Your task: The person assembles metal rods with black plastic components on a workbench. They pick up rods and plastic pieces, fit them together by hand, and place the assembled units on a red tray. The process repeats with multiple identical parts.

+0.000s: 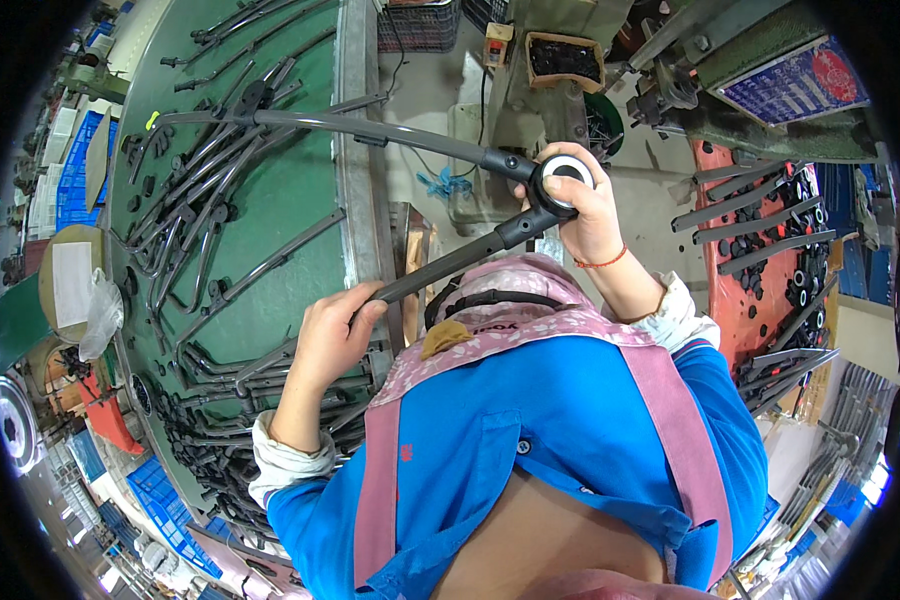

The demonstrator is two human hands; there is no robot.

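Both hands hold a dark metal tube frame [440,268] in front of my body. Its two tubes meet at a round black joint [544,190] with a white ring set in it. My right hand [588,205] is closed around that joint, the thumb lying against the ring. Around the free end of the shorter, nearer tube, my left hand [332,335] is wrapped. The longer tube [400,133] reaches left over the green table [295,190], and a black fitting [255,98] appears near its far part. Some fingers of each hand are hidden.
Many bent dark tubes [185,215] lie piled on the green table. At right, a red surface [730,300] carries black bars and small parts. A box of black pieces [567,62] stands ahead beside a green machine [790,70]. A dark crate [418,28] sits at the far side.
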